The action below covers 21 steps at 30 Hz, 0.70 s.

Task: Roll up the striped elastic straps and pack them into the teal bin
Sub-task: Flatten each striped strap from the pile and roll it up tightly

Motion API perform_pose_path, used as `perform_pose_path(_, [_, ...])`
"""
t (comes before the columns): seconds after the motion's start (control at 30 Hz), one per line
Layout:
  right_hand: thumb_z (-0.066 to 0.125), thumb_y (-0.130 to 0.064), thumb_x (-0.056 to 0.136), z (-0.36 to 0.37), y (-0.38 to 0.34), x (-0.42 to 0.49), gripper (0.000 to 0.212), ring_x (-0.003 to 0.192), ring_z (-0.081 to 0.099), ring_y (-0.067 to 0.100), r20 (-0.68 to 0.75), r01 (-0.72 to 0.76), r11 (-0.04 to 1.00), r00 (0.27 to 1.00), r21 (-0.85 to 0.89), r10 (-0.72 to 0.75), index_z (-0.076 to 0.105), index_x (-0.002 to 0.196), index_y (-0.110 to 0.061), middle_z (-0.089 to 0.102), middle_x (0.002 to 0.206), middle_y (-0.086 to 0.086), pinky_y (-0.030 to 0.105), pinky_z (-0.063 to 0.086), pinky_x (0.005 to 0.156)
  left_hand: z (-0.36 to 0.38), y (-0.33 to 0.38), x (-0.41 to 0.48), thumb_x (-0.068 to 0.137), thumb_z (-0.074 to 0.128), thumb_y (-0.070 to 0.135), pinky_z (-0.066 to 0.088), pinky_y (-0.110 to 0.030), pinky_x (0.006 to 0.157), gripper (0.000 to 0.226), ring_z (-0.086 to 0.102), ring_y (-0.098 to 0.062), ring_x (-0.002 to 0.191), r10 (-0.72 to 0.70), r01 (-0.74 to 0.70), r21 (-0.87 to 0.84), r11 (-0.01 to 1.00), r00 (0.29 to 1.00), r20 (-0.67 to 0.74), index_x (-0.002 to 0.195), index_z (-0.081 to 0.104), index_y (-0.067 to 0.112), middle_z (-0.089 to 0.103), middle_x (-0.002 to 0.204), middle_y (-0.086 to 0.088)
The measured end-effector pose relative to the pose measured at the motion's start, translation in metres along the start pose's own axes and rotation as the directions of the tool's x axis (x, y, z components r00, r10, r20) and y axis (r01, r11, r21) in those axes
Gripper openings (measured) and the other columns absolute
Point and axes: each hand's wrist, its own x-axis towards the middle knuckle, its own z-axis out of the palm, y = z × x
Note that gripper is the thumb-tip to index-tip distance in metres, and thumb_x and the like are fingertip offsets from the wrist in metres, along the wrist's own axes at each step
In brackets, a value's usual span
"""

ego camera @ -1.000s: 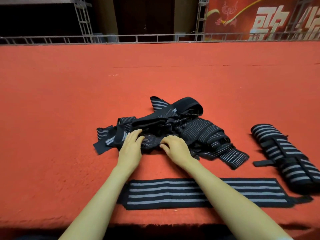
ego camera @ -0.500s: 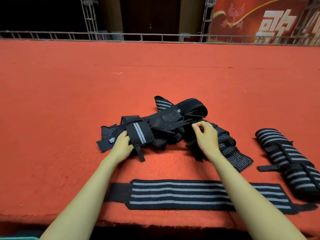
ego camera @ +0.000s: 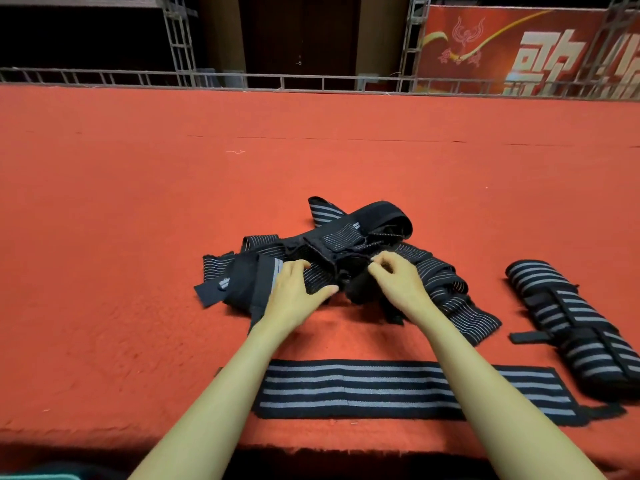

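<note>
A tangled pile of black straps with thin grey stripes (ego camera: 349,244) lies in the middle of the red carpeted surface. My left hand (ego camera: 294,296) rests flat on the pile's left part, fingers spread and thumb out. My right hand (ego camera: 398,282) has its fingers curled, pinching a strap at the pile's centre. One strap (ego camera: 363,389) lies stretched out flat near the front edge, partly under my forearms. Rolled straps (ego camera: 571,327) sit in a bundle at the right. A teal sliver (ego camera: 52,474) shows at the bottom left corner.
The red carpet (ego camera: 138,220) stretches wide on all sides, with its front edge just below the flat strap. A metal truss rail (ego camera: 311,81) runs along the far edge, with a red banner (ego camera: 519,46) behind it.
My left hand has let go of the folded strap end at the pile's left and moved right onto the pile. My right hand has shifted slightly left to the centre.
</note>
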Motion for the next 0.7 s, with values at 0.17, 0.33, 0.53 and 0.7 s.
perform_pose_path(0.17, [0.060, -0.004, 0.079, -0.006, 0.003, -0.014, 0.026, 0.087, 0.057, 0.008, 0.290, 0.237, 0.970, 0.933, -0.052, -0.212, 0.046, 0.064, -0.020, 0.061, 0.107, -0.006, 0.011, 0.039, 0.076, 0.013, 0.008, 0.009, 0.081, 0.068, 0.046, 0.037, -0.020, 0.087, 0.038, 0.052, -0.012, 0.107, -0.056, 0.025, -0.231, 0.973, 0.990, -0.130, 0.104, 0.060, 0.016, 0.055, 0.112, 0.000])
perform_pose_path(0.33, [0.055, -0.009, 0.074, -0.002, 0.003, -0.015, 0.022, 0.078, 0.053, 0.006, 0.383, 0.283, 0.959, 0.886, 0.004, -0.263, 0.038, 0.061, -0.013, 0.058, 0.122, -0.014, 0.014, 0.036, 0.069, 0.009, -0.002, 0.012, 0.080, 0.071, 0.038, 0.040, -0.026, 0.096, 0.034, 0.051, -0.011, 0.111, 0.061, -0.075, -0.135, 0.988, 0.993, -0.102, 0.106, 0.064, 0.017, 0.055, 0.113, 0.002])
perform_pose_path(0.53, [0.057, -0.006, 0.078, 0.000, 0.002, -0.018, 0.019, 0.098, 0.060, 0.006, 0.376, 0.218, 0.976, 0.904, 0.005, -0.204, 0.041, 0.068, -0.009, 0.066, 0.110, -0.015, 0.022, 0.042, 0.087, 0.008, 0.005, 0.015, 0.088, 0.062, 0.026, 0.045, -0.031, 0.089, 0.021, 0.057, -0.016, 0.104, 0.154, -0.152, 0.020, 0.988, 0.981, -0.122, 0.104, 0.068, 0.014, 0.063, 0.109, 0.002])
perform_pose_path(0.7, [0.074, -0.028, 0.080, 0.005, 0.003, -0.010, 0.029, 0.084, 0.063, 0.000, 0.265, 0.150, 0.989, 0.953, 0.018, -0.150, 0.055, 0.098, -0.018, 0.066, 0.101, -0.010, 0.022, 0.049, 0.079, -0.005, 0.005, 0.011, 0.090, 0.061, 0.023, 0.037, -0.016, 0.078, 0.013, 0.059, -0.011, 0.091, 0.168, -0.184, -0.088, 0.979, 0.971, -0.168, 0.096, 0.069, 0.015, 0.067, 0.097, 0.005])
